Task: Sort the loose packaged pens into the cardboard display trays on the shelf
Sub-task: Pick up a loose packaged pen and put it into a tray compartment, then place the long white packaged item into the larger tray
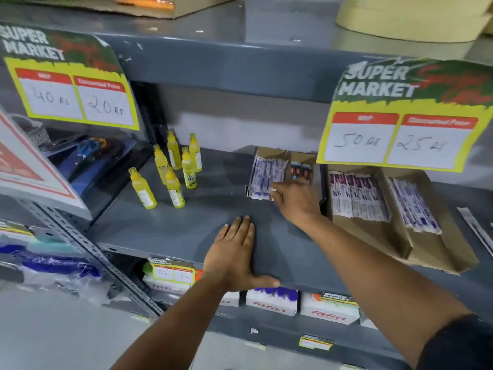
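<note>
A small cardboard tray (269, 152) at the back of the grey shelf (165, 225) holds a row of purple-and-white packaged pens (265, 174) and a few dark packs (300, 169). My right hand (296, 201) reaches to the front of this tray, fingertips touching the pen packs; whether it grips one I cannot tell. My left hand (236, 252) lies flat on the shelf's front edge, fingers spread, thumb under the lip. To the right, a larger two-compartment cardboard tray (426, 252) holds red-purple pen packs (357, 196) and white-blue pen packs (416, 206).
Several yellow bottles (170, 169) stand at the shelf's left. Yellow price signs (74, 84) (400, 113) hang from the shelf above. A loose long pack (474, 228) lies at the far right. White boxes (272, 300) sit on the shelf below.
</note>
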{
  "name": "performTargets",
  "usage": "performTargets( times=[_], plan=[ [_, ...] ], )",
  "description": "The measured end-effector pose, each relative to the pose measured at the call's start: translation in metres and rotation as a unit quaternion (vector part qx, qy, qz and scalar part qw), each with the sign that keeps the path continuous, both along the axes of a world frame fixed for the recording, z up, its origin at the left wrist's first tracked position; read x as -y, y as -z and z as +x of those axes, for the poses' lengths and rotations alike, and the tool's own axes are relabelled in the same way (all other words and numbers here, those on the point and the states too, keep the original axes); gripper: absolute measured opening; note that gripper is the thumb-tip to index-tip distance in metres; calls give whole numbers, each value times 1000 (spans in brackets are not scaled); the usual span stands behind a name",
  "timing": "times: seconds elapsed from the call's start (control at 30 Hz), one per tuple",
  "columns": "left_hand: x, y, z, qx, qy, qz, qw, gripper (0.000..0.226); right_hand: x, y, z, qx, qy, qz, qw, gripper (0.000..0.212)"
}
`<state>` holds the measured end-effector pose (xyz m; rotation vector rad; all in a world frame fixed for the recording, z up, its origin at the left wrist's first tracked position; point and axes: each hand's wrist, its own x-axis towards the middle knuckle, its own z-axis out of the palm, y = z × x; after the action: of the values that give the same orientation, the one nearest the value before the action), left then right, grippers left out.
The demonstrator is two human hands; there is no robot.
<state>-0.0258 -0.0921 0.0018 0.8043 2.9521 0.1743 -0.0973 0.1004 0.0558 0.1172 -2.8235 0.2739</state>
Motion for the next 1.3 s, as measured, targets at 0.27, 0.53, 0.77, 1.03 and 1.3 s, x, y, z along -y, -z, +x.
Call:
performTargets(
  times=[0.27, 0.53, 0.77, 1.03, 1.3],
  plan=[
    [2, -1, -4, -1, 10, 0, 1000, 141, 7, 7, -10, 81, 95, 78, 989, 17],
    [1, -4, -4, 15, -1, -35, 999, 145, -17, -13, 20, 25, 44, 5, 999, 23],
    [0, 2, -3, 12, -6, -47, 999, 149, -140, -31, 92, -110, 158, -65, 979, 37],
    [0, 7, -2, -22, -1, -50, 999, 146, -311, 5, 222, 37, 485, -122, 865, 33],
    [-4, 2, 0, -17, -12, -83, 996, 145, -340, 31, 228, 85, 512, -182, 835, 44]
  ],
)
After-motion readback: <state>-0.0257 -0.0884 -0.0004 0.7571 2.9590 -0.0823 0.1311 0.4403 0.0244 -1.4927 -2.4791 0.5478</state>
